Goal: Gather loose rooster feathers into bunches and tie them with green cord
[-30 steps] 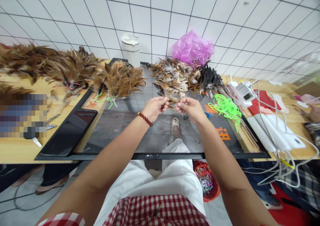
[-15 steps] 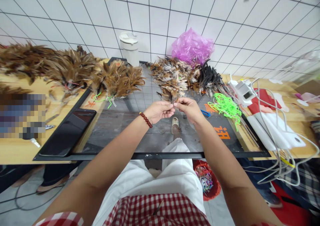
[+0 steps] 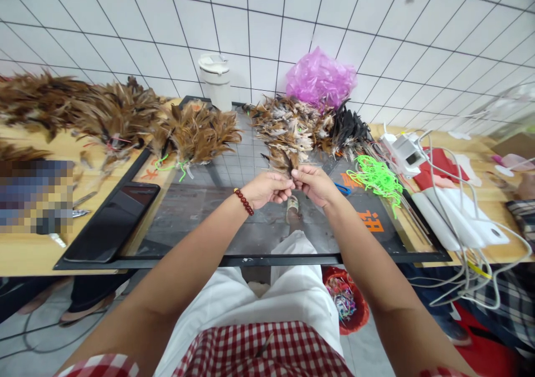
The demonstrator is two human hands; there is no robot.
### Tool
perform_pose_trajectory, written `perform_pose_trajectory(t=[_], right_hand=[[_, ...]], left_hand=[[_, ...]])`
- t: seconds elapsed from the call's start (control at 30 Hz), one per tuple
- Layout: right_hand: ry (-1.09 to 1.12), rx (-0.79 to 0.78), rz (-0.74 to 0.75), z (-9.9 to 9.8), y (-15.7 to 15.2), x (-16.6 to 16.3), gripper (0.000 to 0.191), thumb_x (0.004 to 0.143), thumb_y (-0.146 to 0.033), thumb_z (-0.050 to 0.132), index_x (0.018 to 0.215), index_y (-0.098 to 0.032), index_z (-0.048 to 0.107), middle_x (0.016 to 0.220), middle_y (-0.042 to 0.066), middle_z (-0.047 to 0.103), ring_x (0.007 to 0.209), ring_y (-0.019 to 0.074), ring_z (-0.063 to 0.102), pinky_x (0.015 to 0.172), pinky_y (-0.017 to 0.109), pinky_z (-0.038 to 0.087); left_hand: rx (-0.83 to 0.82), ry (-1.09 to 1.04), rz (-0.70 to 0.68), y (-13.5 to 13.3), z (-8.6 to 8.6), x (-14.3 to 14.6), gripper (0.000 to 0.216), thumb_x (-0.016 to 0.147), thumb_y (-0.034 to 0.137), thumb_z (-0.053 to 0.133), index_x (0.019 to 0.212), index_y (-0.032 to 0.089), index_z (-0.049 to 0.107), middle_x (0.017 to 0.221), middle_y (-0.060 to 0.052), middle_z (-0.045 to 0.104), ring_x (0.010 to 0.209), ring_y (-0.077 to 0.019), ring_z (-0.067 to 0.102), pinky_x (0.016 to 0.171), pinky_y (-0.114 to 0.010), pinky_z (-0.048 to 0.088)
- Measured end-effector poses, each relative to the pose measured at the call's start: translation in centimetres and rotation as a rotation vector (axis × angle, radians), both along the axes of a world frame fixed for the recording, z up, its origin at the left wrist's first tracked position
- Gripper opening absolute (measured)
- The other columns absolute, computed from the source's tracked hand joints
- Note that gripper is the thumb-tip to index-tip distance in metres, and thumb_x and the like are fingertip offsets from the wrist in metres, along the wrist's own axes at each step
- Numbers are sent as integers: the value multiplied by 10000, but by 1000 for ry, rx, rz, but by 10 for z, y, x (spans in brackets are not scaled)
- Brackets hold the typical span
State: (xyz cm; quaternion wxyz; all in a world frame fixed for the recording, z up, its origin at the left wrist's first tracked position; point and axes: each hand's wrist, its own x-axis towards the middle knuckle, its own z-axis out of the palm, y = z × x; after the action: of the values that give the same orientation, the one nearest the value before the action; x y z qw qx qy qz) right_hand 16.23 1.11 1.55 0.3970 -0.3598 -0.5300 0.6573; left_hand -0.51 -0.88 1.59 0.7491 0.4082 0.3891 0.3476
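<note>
My left hand (image 3: pixel 266 188), with a red bead bracelet on its wrist, and my right hand (image 3: pixel 314 184) meet over the glass table top (image 3: pixel 234 226). Both pinch the quill ends of a small bunch of brown feathers (image 3: pixel 284 162) that fans away from me. Just beyond the bunch lies a mixed pile of brown and white feathers (image 3: pixel 288 126), with black feathers (image 3: pixel 350 129) to its right. Neon green cords (image 3: pixel 376 177) lie right of my right hand.
Tied brown feather bundles (image 3: pixel 196 135) and more feathers (image 3: pixel 83 109) spread over the left. A dark tablet (image 3: pixel 112 221), a white cup (image 3: pixel 216 82), a pink plastic bag (image 3: pixel 320 79), blue scissors (image 3: pixel 341 188), white devices with cables (image 3: pixel 451 210), a red basket (image 3: pixel 346 304) under the table.
My hands, a little apart a second ago, have come together and closed on the bunch of feathers, and dropped slightly toward me.
</note>
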Motion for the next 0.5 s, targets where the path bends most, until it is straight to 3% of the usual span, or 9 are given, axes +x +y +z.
perform_pose_trajectory(t=[0.17, 0.33, 0.4, 0.5], right_hand=[[10, 13, -78, 0, 0, -2, 373, 582, -449, 797, 560, -183, 536, 529, -41, 555, 489, 77, 465, 506, 215, 371], [-39, 81, -116, -3, 1, -4, 371, 606, -463, 772, 563, -194, 521, 505, -54, 492, 483, 80, 423, 503, 223, 349], [-108, 170, -155, -4, 4, -2, 336, 678, -474, 711, 596, -198, 539, 502, -56, 458, 480, 86, 397, 505, 232, 337], [-378, 460, -310, -4, 8, 7, 225, 781, -415, 615, 750, -193, 635, 626, -15, 543, 558, 113, 454, 578, 258, 384]], left_hand=[[-61, -87, -58, -1, 3, -1, 187, 750, 237, 714, 846, 77, 692, 813, -134, 715, 689, -157, 683, 658, -262, 551], [-20, -45, -9, -2, 2, 3, 186, 719, 212, 743, 820, 68, 683, 746, -109, 702, 617, -130, 659, 595, -235, 530], [21, -15, 66, -2, 1, 4, 170, 713, 210, 746, 756, 65, 668, 668, -82, 673, 547, -109, 624, 533, -215, 497], [103, -56, 262, 1, 1, 4, 162, 723, 215, 732, 724, 75, 650, 628, -45, 641, 508, -78, 580, 490, -188, 451]])
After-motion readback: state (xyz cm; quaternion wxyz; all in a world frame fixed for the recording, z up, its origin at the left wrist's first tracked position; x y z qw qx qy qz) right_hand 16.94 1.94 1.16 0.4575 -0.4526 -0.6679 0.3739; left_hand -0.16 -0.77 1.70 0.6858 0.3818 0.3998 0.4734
